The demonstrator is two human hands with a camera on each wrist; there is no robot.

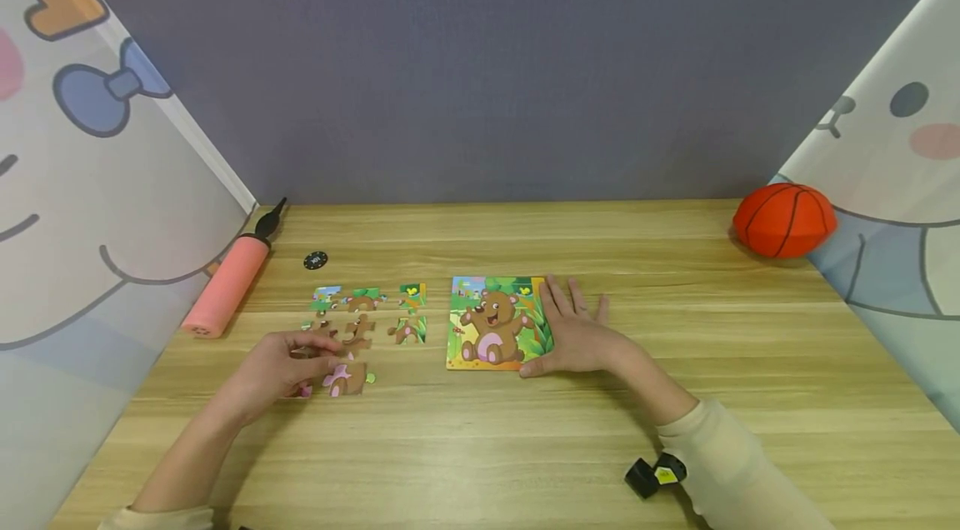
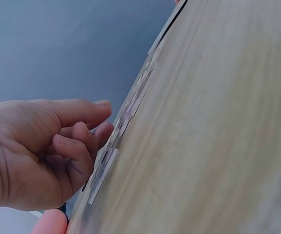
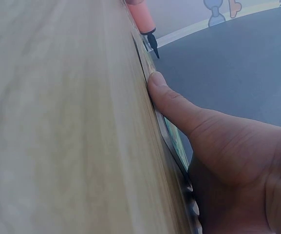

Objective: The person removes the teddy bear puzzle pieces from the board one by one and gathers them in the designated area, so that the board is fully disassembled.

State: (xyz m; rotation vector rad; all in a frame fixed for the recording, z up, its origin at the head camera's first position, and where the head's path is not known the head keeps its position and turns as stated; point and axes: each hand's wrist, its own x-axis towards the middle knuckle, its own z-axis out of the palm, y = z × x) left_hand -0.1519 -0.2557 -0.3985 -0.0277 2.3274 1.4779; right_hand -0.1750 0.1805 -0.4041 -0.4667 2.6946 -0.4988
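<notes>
Left hand (image 1: 281, 367) at near left of desk (image 1: 480, 447), fingers curled, pinching loose puzzle piece (image 1: 309, 349) among scattered bear puzzle pieces (image 1: 365, 322); pink-bellied piece (image 1: 347, 378) just right of fingers. Right hand (image 1: 573, 334) flat, fingers straight, pressing right edge of bear puzzle board (image 1: 491, 322), thumb along near edge. Board at desk centre, picture appears whole. Pink air pump (image 1: 225, 280) far left, black disc (image 1: 316, 260) beside it. Orange basketball (image 1: 783, 219) far right, against wall.
</notes>
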